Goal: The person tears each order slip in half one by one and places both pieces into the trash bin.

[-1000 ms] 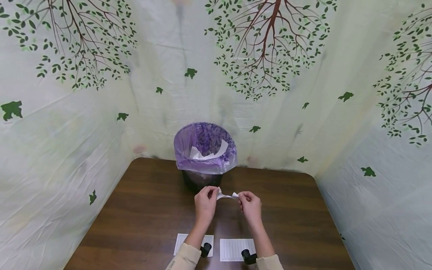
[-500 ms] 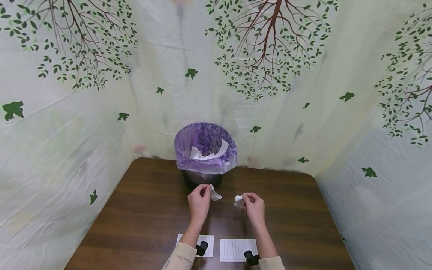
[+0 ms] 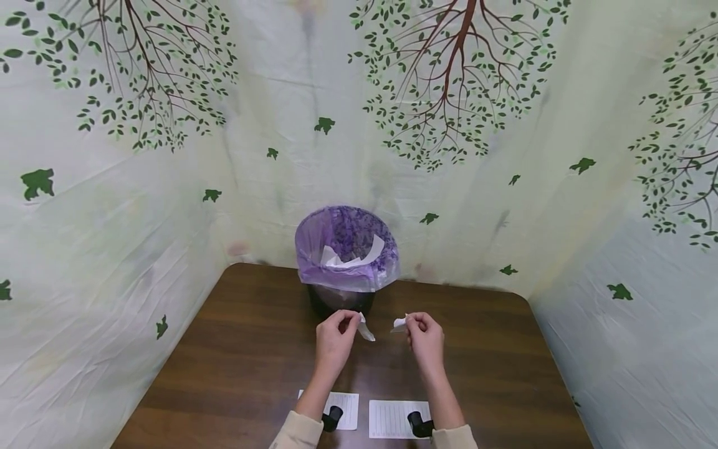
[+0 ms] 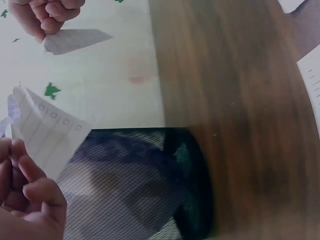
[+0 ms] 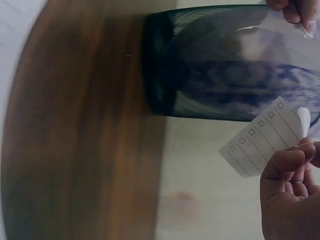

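Observation:
Two separate pieces of white lined paper are in the hands, raised over the table in front of the bin. My left hand (image 3: 333,342) pinches one paper piece (image 4: 47,127) between thumb and fingers; small printed boxes run along its edge. The other paper piece (image 5: 262,140), printed with similar boxes and lines, is pinched by my right hand (image 3: 426,342). A gap lies between the two pieces in the head view. Just beyond the hands stands a dark mesh bin (image 3: 341,300) with a purple bag liner (image 3: 314,249); white paper scraps (image 3: 370,252) lie inside.
Two lined paper sheets (image 3: 392,419) lie side by side near the front of the brown wooden table (image 3: 493,374), partly under the forearms. Behind the table and on both sides hangs a pale cloth (image 3: 269,206) with printed trees and leaves.
One second ago the hands held a single twisted strip of paper between them. It has come apart into two pieces, and the hands have moved apart, one piece in each.

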A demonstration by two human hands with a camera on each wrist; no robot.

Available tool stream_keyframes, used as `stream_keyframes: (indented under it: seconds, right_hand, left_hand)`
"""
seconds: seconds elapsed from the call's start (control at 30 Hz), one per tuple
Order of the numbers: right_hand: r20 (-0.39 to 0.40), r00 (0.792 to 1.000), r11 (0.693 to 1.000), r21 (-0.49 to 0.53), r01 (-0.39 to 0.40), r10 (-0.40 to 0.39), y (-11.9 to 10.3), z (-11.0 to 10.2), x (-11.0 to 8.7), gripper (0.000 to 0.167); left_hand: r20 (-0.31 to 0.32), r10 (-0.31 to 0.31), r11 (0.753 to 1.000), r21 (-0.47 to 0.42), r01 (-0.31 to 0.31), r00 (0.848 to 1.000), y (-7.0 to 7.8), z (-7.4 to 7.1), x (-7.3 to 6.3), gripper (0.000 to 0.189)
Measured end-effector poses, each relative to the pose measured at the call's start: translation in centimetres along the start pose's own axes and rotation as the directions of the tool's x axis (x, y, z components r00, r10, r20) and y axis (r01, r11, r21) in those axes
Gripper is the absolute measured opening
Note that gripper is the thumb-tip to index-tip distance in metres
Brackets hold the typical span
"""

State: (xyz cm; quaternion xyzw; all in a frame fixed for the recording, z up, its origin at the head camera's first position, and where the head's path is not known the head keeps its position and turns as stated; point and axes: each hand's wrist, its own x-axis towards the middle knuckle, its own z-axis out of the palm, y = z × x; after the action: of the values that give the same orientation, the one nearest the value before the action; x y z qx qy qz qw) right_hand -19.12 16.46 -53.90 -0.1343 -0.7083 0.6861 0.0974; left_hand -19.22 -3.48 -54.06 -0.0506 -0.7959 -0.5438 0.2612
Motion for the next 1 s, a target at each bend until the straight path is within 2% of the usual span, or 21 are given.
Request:
stream_keyframes:
  seconds: [0.17, 0.27, 0.37, 0.53, 0.8, 0.87, 0.93, 1.0]
  right_hand:
    - [-0.025, 0.997, 0.997, 0.0, 0.073, -0.073, -2.9, 0.1, -0.2, 0.015]
    - [-0.03, 0.989, 0.989, -0.009, 0.145, -0.145, -5.0, 0.3, -0.1, 0.014]
    - [-0.03, 0.973, 0.973, -0.026, 0.23, -0.231, -7.2, 0.7, 0.0, 0.013]
    - [-0.007, 0.934, 0.933, -0.049, 0.357, -0.358, -10.4, 1.8, 0.5, 0.012]
    - [0.058, 0.879, 0.874, -0.094, 0.476, -0.472, -14.5, 4.5, 1.7, 0.011]
    - [0.07, 0.869, 0.862, -0.109, 0.495, -0.49, -15.1, 5.2, 2.2, 0.012]
    - [0.081, 0.849, 0.84, -0.121, 0.529, -0.522, -15.3, 5.9, 2.9, 0.012]
    - [0.098, 0.845, 0.835, -0.129, 0.535, -0.526, -15.4, 6.6, 3.6, 0.012]
  left_hand:
    - [0.032, 0.134, 0.99, -0.043, -0.133, 0.99, 2.2, -1.2, 1.1, 0.006]
    - [0.016, 0.198, 0.978, -0.077, -0.196, 0.98, 4.0, -2.1, 2.4, 0.005]
    - [-0.012, 0.23, 0.968, -0.095, -0.23, 0.973, 5.6, -3.1, 4.0, 0.004]
    - [-0.051, 0.253, 0.96, -0.112, -0.258, 0.966, 7.5, -4.6, 6.7, 0.008]
    - [-0.094, 0.322, 0.943, -0.063, -0.328, 0.942, 8.6, -6.0, 10.7, 0.011]
    - [-0.104, 0.337, 0.939, -0.04, -0.342, 0.936, 8.6, -6.1, 11.5, 0.012]
    - [-0.11, 0.344, 0.937, -0.023, -0.349, 0.932, 8.6, -6.2, 12.2, 0.011]
    - [-0.112, 0.339, 0.94, -0.011, -0.342, 0.934, 8.6, -6.2, 12.9, 0.012]
